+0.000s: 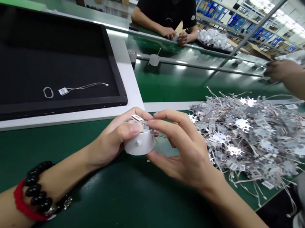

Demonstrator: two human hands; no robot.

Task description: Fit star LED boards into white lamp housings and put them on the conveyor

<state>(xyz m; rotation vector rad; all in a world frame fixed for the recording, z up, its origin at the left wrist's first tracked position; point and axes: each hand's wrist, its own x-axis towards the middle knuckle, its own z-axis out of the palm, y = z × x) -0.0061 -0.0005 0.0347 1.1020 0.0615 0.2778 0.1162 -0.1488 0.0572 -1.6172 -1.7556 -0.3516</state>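
Observation:
A small white round housing stands on the green table in front of me. My left hand, with black and red bead bracelets at the wrist, wraps round its left side and presses a thumb on its top. A tiny white connector lies on the housing's top by that thumb. My right hand curls round the right side, forefinger over the top and thumb under the edge.
A big heap of silver star-shaped boards with wires lies to the right. A black tray at the back left holds a white ring and a wired connector. One person sits across the table, and another person's hands reach in from the right.

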